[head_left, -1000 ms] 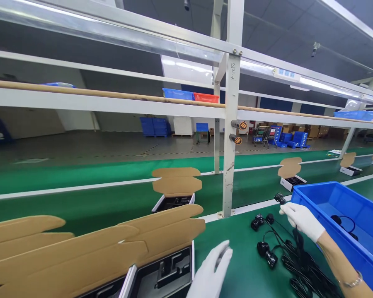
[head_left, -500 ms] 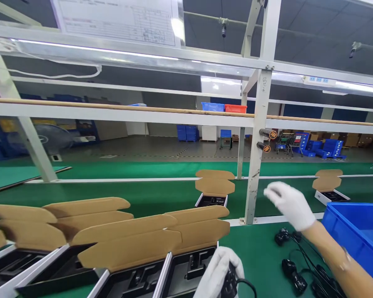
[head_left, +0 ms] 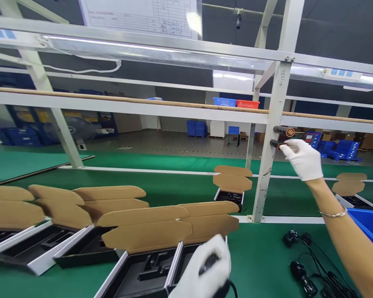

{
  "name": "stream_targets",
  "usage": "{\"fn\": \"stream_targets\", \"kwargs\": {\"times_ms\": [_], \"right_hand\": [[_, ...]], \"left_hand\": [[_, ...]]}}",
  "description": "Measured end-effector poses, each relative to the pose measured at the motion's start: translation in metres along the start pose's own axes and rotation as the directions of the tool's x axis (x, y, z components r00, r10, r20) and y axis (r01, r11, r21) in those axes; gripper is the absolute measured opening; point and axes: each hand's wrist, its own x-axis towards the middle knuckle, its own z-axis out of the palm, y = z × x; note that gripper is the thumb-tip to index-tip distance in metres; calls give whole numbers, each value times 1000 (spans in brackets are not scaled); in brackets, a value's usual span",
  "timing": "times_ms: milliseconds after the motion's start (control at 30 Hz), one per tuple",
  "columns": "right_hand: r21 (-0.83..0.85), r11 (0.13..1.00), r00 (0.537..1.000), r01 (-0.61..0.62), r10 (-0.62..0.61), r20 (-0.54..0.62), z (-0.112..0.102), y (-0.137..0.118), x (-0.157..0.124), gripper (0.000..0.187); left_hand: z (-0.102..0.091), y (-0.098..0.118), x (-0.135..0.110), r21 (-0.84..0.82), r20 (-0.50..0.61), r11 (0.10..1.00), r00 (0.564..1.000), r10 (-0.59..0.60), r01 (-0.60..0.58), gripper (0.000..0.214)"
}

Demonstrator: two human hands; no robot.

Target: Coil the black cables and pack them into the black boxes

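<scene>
My right hand (head_left: 305, 159), in a white glove, reaches up to the post. Its thumb and fingertips pinch the orange-marked end of the lower black roll (head_left: 275, 144). Just above is a second black roll (head_left: 284, 131) with an orange mark on its end. Low in the middle, my gloved left hand (head_left: 207, 265) is wrapped around a black corded device (head_left: 221, 289); most of it is hidden by the glove. Left of that hand lies an open box (head_left: 149, 271) with a black molded insert and raised brown flaps.
More open boxes (head_left: 62, 238) line the left side of the green table (head_left: 251, 265). Several black corded devices (head_left: 301, 273) lie at the right, beside a blue bin (head_left: 368, 227). A white post (head_left: 275, 111) rises mid-right. Other open boxes (head_left: 231, 198) stand beyond the rail.
My right hand has moved up from above the corded devices to the lower roll on the post. My left hand has shifted left, still holding the black device. The view has turned slightly left.
</scene>
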Motion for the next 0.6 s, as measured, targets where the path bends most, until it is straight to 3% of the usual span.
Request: {"fn": "stream_targets", "kwargs": {"times_ms": [67,133,200,233,300,400,500,533,600], "right_hand": [[72,993,992,-91,85,90,-14,-13,-21,36],[88,992,963,-87,61,261,-26,-25,-53,34],[97,995,884,11,-54,464,-35,-34,-89,26],[116,990,826,75,-126,549,-39,-37,-105,22],[191,963,687,189,-269,676,-42,-42,-131,18],[385,873,491,298,-487,722,-41,-50,-149,31],[467,822,369,325,-565,738,-36,-60,-151,37],[450,836,347,314,-542,765,-33,-63,-151,32],[380,883,330,277,-459,825,-29,-69,-154,25]], "left_hand": [[12,3,17,-117,-82,987,991,102,-111,42],[27,-3,34,-354,-118,928,990,81,-119,46],[37,-18,47,-586,-28,806,991,-129,88,44],[40,-27,51,-649,44,730,969,-243,213,42],[43,-45,53,-680,172,621,908,-382,390,38],[47,-58,46,-622,272,566,827,-492,541,49],[54,-56,39,-529,298,544,743,-600,651,62],[57,-54,37,-530,277,550,744,-608,646,62],[61,-53,34,-570,180,609,807,-563,552,56]]}}
